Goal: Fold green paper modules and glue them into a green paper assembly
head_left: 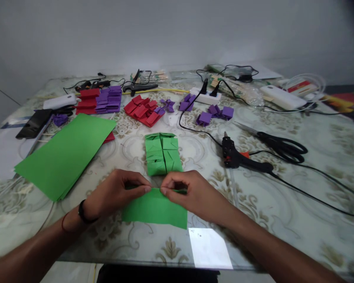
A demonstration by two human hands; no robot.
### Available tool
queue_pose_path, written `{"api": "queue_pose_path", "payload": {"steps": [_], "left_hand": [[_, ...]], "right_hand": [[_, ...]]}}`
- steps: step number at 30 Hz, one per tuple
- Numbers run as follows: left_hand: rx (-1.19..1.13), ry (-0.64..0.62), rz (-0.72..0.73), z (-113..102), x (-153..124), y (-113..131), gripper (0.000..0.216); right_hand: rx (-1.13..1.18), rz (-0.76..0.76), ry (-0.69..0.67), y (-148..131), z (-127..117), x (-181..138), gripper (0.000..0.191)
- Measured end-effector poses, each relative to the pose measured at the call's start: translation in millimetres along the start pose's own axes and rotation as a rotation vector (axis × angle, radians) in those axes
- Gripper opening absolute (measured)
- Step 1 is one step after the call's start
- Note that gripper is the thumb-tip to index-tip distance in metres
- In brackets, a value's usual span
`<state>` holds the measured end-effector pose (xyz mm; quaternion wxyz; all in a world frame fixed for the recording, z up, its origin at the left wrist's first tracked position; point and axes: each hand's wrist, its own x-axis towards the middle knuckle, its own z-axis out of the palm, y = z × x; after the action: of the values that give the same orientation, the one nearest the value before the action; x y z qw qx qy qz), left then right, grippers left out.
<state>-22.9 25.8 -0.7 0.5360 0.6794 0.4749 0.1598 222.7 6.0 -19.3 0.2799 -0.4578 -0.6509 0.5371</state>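
A green paper sheet (156, 209) lies on the table near the front edge. My left hand (115, 192) pinches its top fold at the left, fingers closed on the paper. My right hand (191, 192) pinches the same fold at the right, thumb and fingers pressed together. The fingertips of both hands nearly meet at the middle of the fold. Just beyond the hands sits a cluster of folded green paper pieces (163, 154).
A stack of green sheets (66, 154) lies at the left. Folded red pieces (141, 110) and purple pieces (214, 113) sit farther back. A black glue gun (238, 157) with its cord and black scissors (280, 145) lie at the right. A power strip (205, 96) stands behind.
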Motion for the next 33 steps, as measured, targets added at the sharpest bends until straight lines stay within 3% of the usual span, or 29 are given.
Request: {"api": "queue_pose_path", "payload": {"steps": [6, 12, 21, 24, 28, 33], "left_hand": [[-0.004, 0.035, 0.025, 13, -4, 5, 0.017], [-0.007, 0.018, 0.015, 16, -8, 11, 0.015], [0.062, 0.126, -0.008, -31, -7, 16, 0.021], [0.079, 0.177, 0.02, -37, -6, 15, 0.021], [0.128, 0.151, 0.04, -22, -4, 13, 0.022], [0.185, 0.122, 0.064, 3, -6, 11, 0.022]], "right_hand": [[0.043, -0.003, -0.023, -3, 9, 0, 0.006], [0.071, -0.023, -0.071, -8, 11, -1, 0.01], [0.039, -0.027, 0.022, -9, -25, -3, 0.006], [0.008, -0.061, 0.104, -11, -34, -3, 0.007], [-0.056, -0.148, 0.171, -13, -23, -2, 0.006], [-0.09, -0.171, 0.104, -9, 1, -1, 0.002]]}}
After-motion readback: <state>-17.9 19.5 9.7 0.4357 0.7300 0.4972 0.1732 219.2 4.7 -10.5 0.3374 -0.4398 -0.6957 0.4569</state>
